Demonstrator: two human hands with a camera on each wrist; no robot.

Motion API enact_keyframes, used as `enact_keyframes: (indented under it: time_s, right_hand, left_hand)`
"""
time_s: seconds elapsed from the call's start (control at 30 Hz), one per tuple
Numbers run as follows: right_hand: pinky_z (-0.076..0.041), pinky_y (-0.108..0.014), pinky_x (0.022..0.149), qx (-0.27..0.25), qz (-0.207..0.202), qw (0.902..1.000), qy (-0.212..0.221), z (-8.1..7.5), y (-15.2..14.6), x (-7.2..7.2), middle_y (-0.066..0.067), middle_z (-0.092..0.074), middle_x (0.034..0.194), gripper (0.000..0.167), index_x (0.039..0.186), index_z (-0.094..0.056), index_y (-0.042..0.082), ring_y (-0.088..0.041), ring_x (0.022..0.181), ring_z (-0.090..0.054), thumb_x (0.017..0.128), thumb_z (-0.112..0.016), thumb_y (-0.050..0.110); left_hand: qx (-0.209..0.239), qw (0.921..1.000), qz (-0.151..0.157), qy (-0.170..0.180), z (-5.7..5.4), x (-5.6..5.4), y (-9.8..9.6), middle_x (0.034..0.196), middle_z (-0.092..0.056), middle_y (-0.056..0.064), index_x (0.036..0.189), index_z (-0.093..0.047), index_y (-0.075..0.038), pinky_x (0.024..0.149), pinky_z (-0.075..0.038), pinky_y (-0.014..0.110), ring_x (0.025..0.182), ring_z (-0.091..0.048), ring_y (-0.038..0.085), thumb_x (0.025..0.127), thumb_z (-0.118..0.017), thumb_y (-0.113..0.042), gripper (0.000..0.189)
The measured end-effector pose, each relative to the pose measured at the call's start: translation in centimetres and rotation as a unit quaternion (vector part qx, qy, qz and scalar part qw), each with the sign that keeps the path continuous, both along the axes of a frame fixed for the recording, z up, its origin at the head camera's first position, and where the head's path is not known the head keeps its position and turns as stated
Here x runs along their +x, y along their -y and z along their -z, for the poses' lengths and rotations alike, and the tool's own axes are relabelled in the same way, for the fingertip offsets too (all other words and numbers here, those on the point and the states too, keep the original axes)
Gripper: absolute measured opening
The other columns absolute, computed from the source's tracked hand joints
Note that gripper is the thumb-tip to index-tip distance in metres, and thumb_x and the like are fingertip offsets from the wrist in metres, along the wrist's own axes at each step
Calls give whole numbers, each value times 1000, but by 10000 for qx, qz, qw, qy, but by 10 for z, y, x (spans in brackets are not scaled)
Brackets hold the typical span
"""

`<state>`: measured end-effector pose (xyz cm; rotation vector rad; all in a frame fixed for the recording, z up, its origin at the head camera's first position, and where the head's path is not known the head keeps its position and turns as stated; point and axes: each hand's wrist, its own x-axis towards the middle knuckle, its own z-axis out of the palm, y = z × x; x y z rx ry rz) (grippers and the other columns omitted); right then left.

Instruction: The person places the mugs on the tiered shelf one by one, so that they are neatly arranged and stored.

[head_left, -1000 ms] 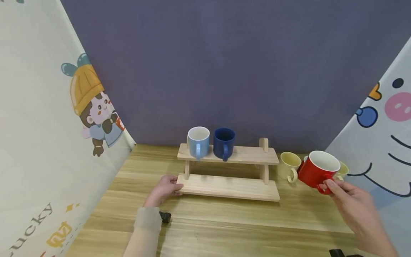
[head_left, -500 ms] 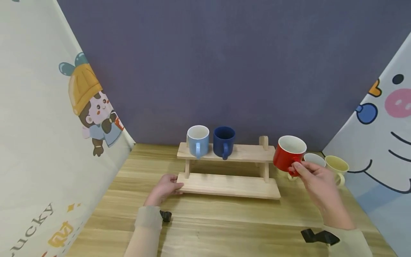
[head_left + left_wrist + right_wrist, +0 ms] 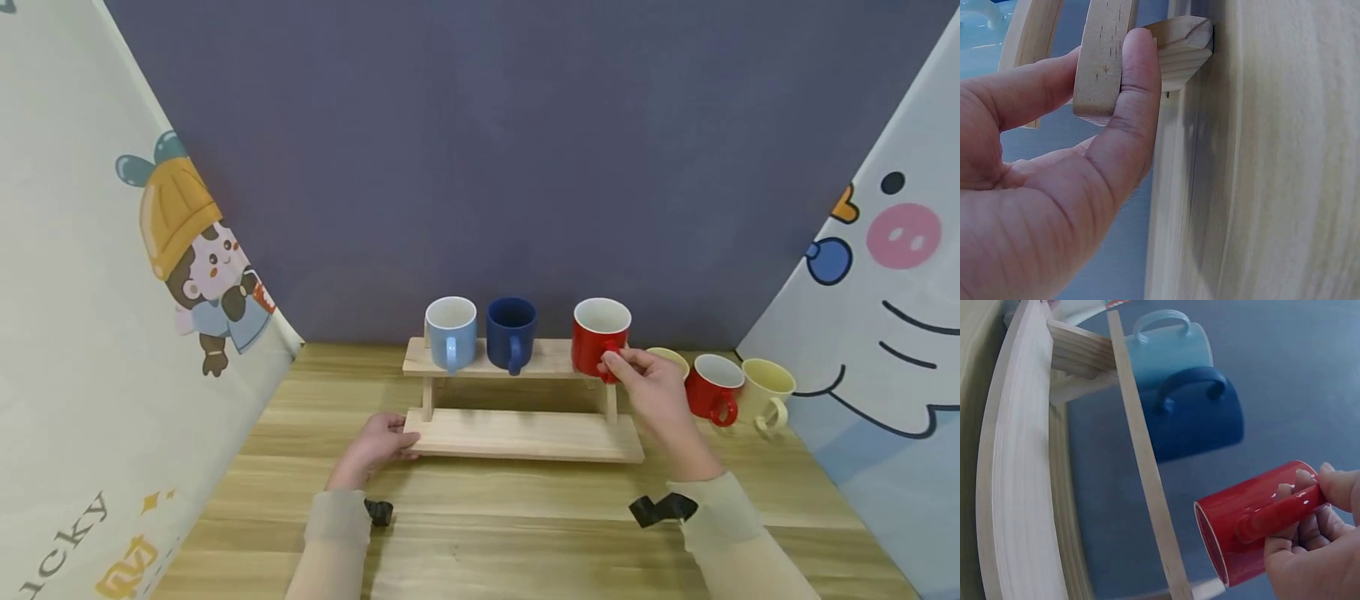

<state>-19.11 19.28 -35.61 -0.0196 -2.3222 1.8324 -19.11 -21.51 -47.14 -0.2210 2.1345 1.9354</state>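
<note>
My right hand pinches the handle of a red mug with a white inside. The mug is upright over the right part of a wooden two-tier rack's upper board; in the right wrist view a narrow gap shows between the mug's base and that board. My left hand grips the left end of the rack's lower board, the thumb on one face and fingers on the other. On the upper board stand a light blue mug and a dark blue mug, handles facing me.
Right of the rack, a second red mug and a pale yellow mug stand on the wooden table. Another yellow mug is partly hidden behind my right hand. A dark backdrop rises behind the rack.
My right hand has carried the red mug leftward from above the other mugs to over the upper board. The left hand keeps its grip on the rack.
</note>
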Motion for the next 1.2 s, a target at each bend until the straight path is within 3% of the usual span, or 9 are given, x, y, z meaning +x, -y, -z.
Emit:
enact_keyframes:
  time_s: [0.13,0.33,0.5,0.6,0.87,1.2]
  right_hand:
    - [-55,-18,89,-497,-15,9987,-62,5,18,-13,-12,-70,99,38,117,-68,-11,-19,99,-60,100,-69,24]
    - [-56,-20,83,-691,142,9974,-171,15,34,-27,-13,-64,104,34,112,-70,-10,-18,104,-53,99,-71,21]
    - [-54,-20,69,-728,345,9963,-304,26,40,-34,-9,-71,95,31,108,-72,-9,-14,91,-57,97,-74,20]
    - [-55,-20,70,-783,339,9956,-387,30,42,-36,-11,-73,91,30,107,-72,-9,-14,85,-61,97,-74,19]
    - [-55,-25,82,-821,173,9961,-262,33,43,-36,-12,-72,91,35,109,-71,-12,-18,91,-59,98,-72,22]
    - [-49,-22,69,-893,142,9959,-24,29,42,-35,-6,-71,93,39,111,-71,-10,-18,90,-54,97,-74,27]
  left_hand:
    - [-6,10000,1,-11,0,1,0,115,-52,32,136,-37,27,79,-64,42,86,-64,29,96,-63,11,50]
    - [-30,10000,53,-40,0,3,1,124,-48,37,139,-32,28,79,-64,44,84,-62,28,96,-62,11,56]
    - [-47,10000,67,-26,-1,2,0,119,-52,34,137,-36,27,79,-64,44,85,-63,29,96,-63,10,52]
    - [-68,9999,71,-18,-1,2,0,116,-54,33,136,-38,27,79,-64,44,85,-64,29,96,-63,10,50]
    - [-71,10000,51,30,0,1,0,123,-50,36,139,-33,27,79,-64,43,84,-62,28,96,-63,10,55]
    - [-85,9998,156,-1,-3,3,2,124,-50,36,140,-33,26,80,-63,44,86,-63,29,98,-62,8,54]
